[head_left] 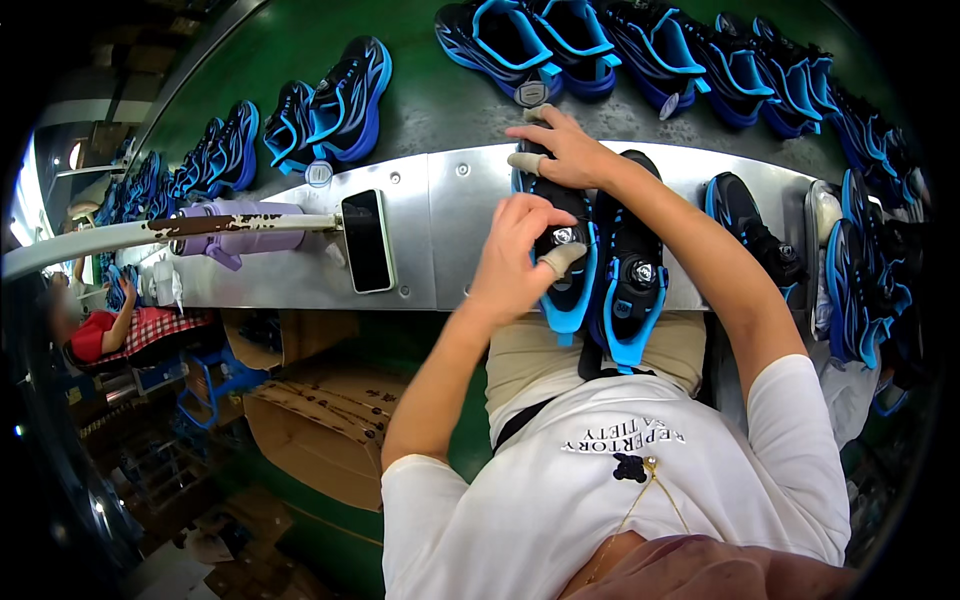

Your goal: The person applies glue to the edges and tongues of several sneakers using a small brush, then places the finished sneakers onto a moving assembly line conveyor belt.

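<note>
A black and blue sneaker [571, 300] lies in front of me on the metal ledge, its heel toward my body. My left hand [515, 260] is closed at its upper, thumb and fingers around the round lacing dial [564, 236]. Over the toe end, my right hand [570, 152] grips the same sneaker; its fingers partly hide the toe. Pale finger covers show on both hands. Just to the right lies a matching sneaker [630, 235] with a similar dial, touched by neither hand.
Rows of matching sneakers [500, 45] stand on the green work surface [420, 95] beyond the metal ledge [440, 220]. Left of me are a phone [368, 242], a purple bottle [240, 232] and a worn pipe [150, 231]. A cardboard box [315, 435] sits below; a co-worker [110, 330] is farther left.
</note>
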Tool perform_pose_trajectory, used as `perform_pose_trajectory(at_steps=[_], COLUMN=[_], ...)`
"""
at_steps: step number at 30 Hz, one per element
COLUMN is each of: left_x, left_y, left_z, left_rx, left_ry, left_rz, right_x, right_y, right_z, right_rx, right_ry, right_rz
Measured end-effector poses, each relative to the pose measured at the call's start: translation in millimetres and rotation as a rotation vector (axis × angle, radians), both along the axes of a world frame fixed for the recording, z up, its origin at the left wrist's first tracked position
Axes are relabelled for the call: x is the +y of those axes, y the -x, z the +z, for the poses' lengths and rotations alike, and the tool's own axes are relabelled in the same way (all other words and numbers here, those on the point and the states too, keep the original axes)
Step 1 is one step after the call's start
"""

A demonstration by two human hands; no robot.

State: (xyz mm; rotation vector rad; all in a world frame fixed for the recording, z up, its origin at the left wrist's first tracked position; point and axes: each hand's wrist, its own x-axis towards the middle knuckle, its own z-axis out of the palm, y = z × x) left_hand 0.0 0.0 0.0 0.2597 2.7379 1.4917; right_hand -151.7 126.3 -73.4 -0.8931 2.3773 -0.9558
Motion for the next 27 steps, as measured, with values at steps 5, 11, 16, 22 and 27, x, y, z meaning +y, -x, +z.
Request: perform_pose_trajectory(at_steps=[5, 11, 16, 22, 27], left_x=[-1.4, 1.1, -3.2, -16.9, -12.6], left_y=[5.7, 6.0, 11.3, 34.5, 19.9], left_z=[6.2, -11.6, -4.9, -14.6, 2.3], left_rx=[0.156, 0.122, 0.017, -0.048, -0.119], left_ry=[0.046, -0.052, -0.090, -0.181, -0.291], left_rz=[-0.032, 0.127, -0.159, -0.462, -0.205], right_x=[-2.6, -3.5, 0.5, -0.7, 18.9], right_y=[8.6, 3.6, 4.8, 3.8, 7.1], right_z=[-2.1, 4.6, -2.0, 0.8, 5.1], right_rx=[0.057, 0.047, 0.048, 0.036, 0.067], right_ry=[0.038, 0.036, 0.033, 0.060, 0.135], right_rz=[-0.032, -0.018, -0.028, -0.008, -0.081])
